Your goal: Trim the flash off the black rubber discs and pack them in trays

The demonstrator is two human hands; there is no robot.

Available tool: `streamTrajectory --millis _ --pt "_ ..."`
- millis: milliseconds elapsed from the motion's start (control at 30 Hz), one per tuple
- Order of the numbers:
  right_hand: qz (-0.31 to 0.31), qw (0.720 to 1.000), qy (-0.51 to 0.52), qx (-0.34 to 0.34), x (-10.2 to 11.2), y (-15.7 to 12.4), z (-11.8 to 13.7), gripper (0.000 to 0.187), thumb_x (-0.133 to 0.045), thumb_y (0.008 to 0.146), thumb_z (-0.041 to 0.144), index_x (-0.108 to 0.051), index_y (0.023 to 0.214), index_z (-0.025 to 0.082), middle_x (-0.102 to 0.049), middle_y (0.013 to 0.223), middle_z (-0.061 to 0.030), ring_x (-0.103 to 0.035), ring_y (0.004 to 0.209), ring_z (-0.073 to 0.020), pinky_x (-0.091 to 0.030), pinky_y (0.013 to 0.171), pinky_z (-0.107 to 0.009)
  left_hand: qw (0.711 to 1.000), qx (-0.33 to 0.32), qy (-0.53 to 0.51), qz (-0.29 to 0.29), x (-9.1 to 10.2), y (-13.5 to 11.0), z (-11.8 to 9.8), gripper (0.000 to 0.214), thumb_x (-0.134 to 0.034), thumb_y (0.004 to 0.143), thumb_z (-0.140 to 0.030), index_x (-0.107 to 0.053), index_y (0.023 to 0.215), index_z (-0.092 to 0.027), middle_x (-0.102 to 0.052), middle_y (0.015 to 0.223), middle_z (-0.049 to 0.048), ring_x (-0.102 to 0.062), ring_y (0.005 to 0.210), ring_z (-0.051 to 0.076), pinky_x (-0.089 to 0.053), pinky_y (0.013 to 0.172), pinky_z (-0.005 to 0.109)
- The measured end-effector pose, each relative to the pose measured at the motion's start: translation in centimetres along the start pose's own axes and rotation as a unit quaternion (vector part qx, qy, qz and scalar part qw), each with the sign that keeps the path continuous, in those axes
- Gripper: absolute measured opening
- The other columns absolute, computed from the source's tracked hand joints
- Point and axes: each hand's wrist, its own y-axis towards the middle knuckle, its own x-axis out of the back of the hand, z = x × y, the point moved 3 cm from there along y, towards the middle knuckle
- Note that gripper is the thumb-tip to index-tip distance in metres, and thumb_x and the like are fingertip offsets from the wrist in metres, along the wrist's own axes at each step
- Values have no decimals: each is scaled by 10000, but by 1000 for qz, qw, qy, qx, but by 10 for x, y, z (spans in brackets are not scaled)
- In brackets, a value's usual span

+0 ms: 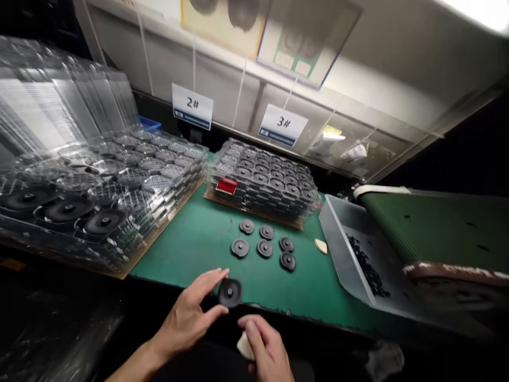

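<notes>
Pinching a black hubbed disc (229, 293) by its rim, the left hand (186, 318) has its fingers spread wide, right over the front edge of the green mat (199, 249) — a grip that loose could let it slip off the bench. The right hand (264, 345) is curled around a pale cloth (244, 346), which could easily drop too.

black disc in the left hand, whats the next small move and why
Probably touch the pale scrap in the right hand to the black disc in the left hand, since the scrap sits just below the disc.
</notes>
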Motion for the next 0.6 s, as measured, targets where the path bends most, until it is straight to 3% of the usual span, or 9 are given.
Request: streamTrajectory --millis 100,167,200,267,333,367,500,600 --pt "28 998 51 2 -6 3 11 594 -568 957 736 -560 781 168 -450 682 31 -398 614 -94 -342 526 -175 999 14 -41 25 -1 -52 -29 613 -685 927 -275 -513 1503 -394 -596 1537 34 -532 1439 274 -437 1223 443" --pt "51 995 87 -11 -15 1 13 584 -590 968 704 -510 747 170 -425 641 47 -357 576 -75 -309 517 -176 986 87 -138 18 3 -70 -36 624 -730 905 -293 -536 1491 -390 -596 1535 58 -550 1422 296 -431 1224 447" --pt "67 992 108 -23 -21 -1 13 578 -577 978 702 -511 758 172 -431 622 51 -347 543 -69 -290 493 -180 967 137 -216 15 5 -75 -37 658 -764 885 -316 -531 1496 -387 -593 1538 71 -558 1415 307 -442 1213 445" --pt "97 983 149 -46 -33 -7 15 566 -548 993 703 -526 794 173 -444 586 56 -330 477 -62 -256 443 -185 896 220 -385 21 5 -81 -39 732 -815 844 -382 -515 1511 -369 -581 1552 95 -556 1415 327 -465 1190 437" --pt "117 975 180 -61 -42 -13 18 557 -546 999 696 -538 817 170 -447 577 60 -319 452 -57 -248 420 -179 826 252 -503 27 4 -82 -45 754 -830 825 -436 -526 1508 -336 -564 1566 123 -533 1432 349 -479 1170 424" --pt "124 971 192 -65 -44 -15 21 555 -549 999 694 -542 822 168 -444 580 61 -315 450 -54 -251 415 -175 806 256 -534 25 4 -82 -48 748 -834 819 -445 -542 1497 -323 -559 1570 132 -527 1435 356 -483 1162 414" --pt "110 978 173 -46 -27 -15 34 518 -532 1020 669 -612 976 159 -497 661 45 -401 509 -70 -339 444 -164 795 258 -549 -10 8 -73 -58 761 -887 766 -428 -588 1456 -311 -583 1550 125 -568 1400 336 -514 1109 325" --pt "-20 997 15 69 6 -13 54 415 -497 1085 507 -588 1322 179 -650 901 -25 -610 761 -131 -527 670 -217 807 255 -532 -24 11 -62 -64 775 -924 722 -410 -614 1424 -302 -636 1498 111 -584 1385 307 -510 1096 271"
